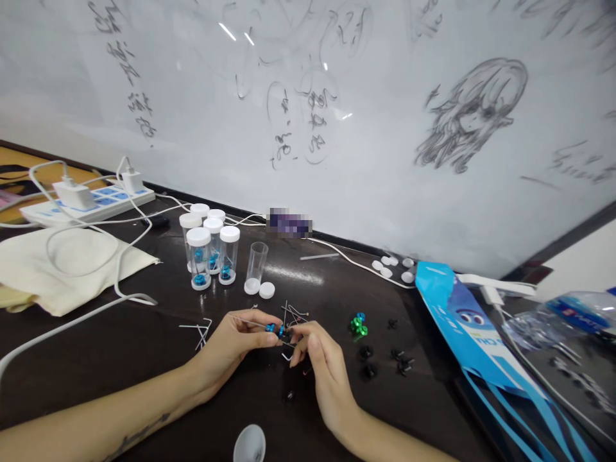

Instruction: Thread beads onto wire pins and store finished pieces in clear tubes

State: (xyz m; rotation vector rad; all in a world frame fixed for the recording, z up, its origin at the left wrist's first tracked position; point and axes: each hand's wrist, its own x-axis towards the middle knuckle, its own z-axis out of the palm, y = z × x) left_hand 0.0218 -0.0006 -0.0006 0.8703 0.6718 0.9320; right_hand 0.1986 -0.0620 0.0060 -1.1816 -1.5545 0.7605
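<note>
Blue metal beads (275, 329), small, threaded on a thin wire (245, 319), held just above the dark worktop (144, 346), centre front. Left hand (235, 340): grip pinched on the wire. Right hand (320, 359): grip closed on the wire's other end, beside the beads. Around, from left: white power strip (91, 204), cream cloth (62, 269), capped vials (209, 250) holding blue pieces, open vial (256, 264), green beads (359, 326), black pieces (368, 360), blue bag (457, 314). Behind: whiteboard (385, 160), sketches and handwriting unreadable.

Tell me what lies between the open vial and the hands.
Head view: a white cap beside the open vial, then loose pins on the table, just short of the left hand and right hand pinching a blue-beaded pin.
</note>
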